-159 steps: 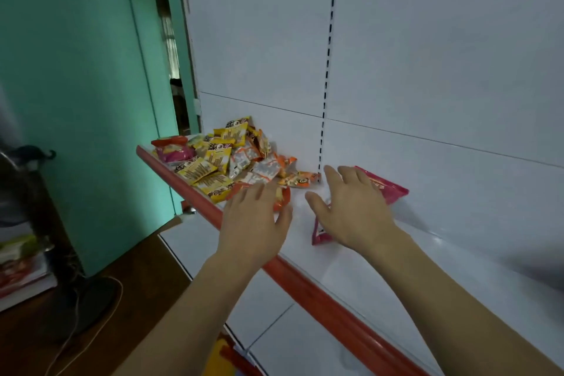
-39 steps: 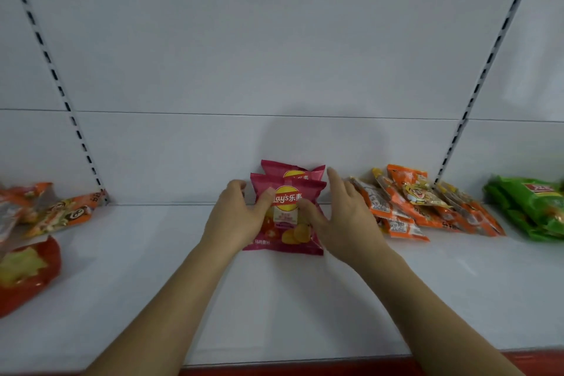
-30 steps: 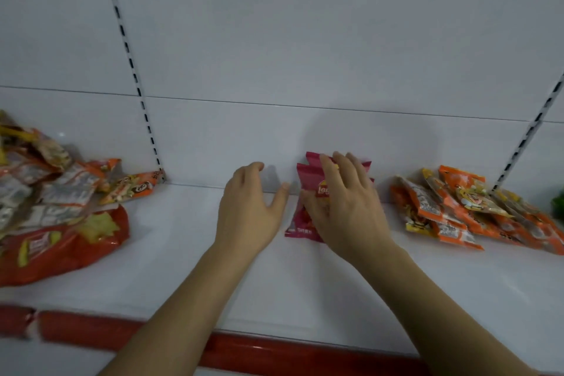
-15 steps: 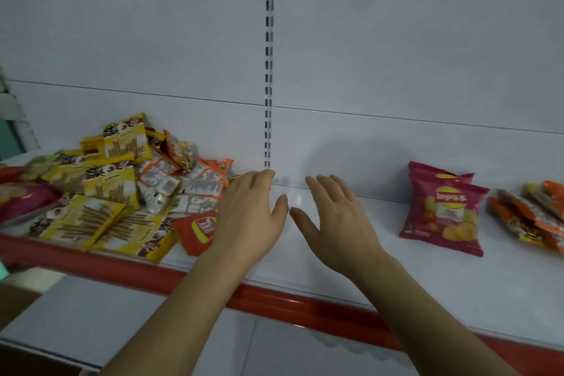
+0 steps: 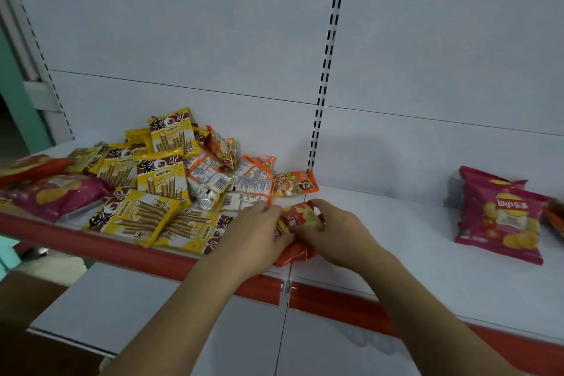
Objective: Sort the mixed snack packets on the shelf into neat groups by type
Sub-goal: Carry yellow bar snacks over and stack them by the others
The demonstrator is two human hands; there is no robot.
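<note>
A red chip packet (image 5: 297,220) lies near the shelf's front edge, and both hands grip it: my left hand (image 5: 253,235) on its left side, my right hand (image 5: 338,235) on its right. Left of it sits a mixed pile: several yellow biscuit-stick packets (image 5: 160,180), several small orange packets (image 5: 253,180) and a pink chip packet (image 5: 58,195). Far right, two pink chip packets (image 5: 500,220) stand stacked against the back wall.
The white shelf (image 5: 396,241) has a red front rail (image 5: 341,299). A slotted upright (image 5: 326,70) runs up the white back panel. A lower white shelf (image 5: 152,308) juts out below. An orange packet's edge (image 5: 555,217) shows at the far right.
The view swung left from the pink stack to the mixed pile. Both hands, open half a second ago, have closed on the red chip packet near the front edge.
</note>
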